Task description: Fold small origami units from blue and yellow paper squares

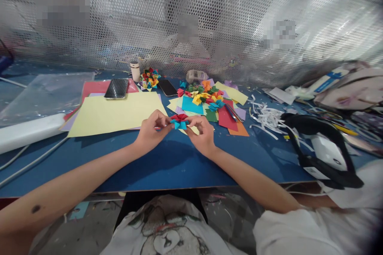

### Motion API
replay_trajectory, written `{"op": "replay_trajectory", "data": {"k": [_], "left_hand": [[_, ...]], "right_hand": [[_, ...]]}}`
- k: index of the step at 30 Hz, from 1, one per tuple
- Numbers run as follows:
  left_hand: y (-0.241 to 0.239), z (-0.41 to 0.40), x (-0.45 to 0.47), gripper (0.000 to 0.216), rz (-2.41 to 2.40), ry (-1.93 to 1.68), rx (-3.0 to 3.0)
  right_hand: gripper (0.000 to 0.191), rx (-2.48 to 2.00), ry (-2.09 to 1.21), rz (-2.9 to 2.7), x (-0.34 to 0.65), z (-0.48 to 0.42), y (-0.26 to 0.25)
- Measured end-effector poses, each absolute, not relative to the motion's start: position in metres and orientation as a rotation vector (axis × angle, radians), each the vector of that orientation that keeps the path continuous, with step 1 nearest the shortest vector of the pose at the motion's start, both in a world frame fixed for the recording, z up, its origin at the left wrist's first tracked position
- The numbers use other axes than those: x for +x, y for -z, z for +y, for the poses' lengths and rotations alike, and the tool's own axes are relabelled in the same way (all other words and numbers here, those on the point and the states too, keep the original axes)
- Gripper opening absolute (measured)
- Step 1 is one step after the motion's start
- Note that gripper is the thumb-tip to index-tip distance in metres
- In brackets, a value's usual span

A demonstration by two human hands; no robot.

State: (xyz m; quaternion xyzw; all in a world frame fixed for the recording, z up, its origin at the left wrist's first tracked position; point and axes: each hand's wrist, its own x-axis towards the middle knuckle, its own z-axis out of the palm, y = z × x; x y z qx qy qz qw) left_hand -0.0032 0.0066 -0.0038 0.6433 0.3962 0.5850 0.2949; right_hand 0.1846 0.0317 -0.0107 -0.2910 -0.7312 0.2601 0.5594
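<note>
Between my two hands, just above the blue table's front half, is a small folded-paper piece (178,122), red on top and blue below. My left hand (153,129) pinches its left side with thumb and forefinger. On the other side, my right hand (201,132) pinches it the same way. Beyond my hands lies a heap of folded paper pieces (202,95) in red, yellow, green, orange and blue, on and around loose coloured paper squares (193,105). A finished-looking ball of folded paper (149,79) stands farther back on the left.
Yellow paper sheets (119,113) lie left, with a phone (116,89) on top. Another phone (167,87) and a pale cylinder (135,71) stand behind. At right are pens (233,112), white paper strips (266,117) and a black headband device (324,149). A perforated metal screen (143,16) rises behind.
</note>
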Motion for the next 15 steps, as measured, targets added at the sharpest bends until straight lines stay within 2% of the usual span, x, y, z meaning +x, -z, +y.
{"op": "replay_trajectory", "data": {"k": [7,12,15], "left_hand": [[0.000,0.002,-0.005,0.022,0.937,-1.534,1.821],[0.003,0.000,-0.001,0.034,0.937,-1.486,1.860],[0.004,0.000,0.001,0.023,1.016,-1.517,1.830]], "right_hand": [[0.012,-0.585,-0.376,-1.784,0.187,0.033,0.004],[0.010,-0.653,-0.324,-1.785,0.187,0.038,0.000],[0.010,-0.692,-0.364,-1.809,0.186,0.037,0.000]]}}
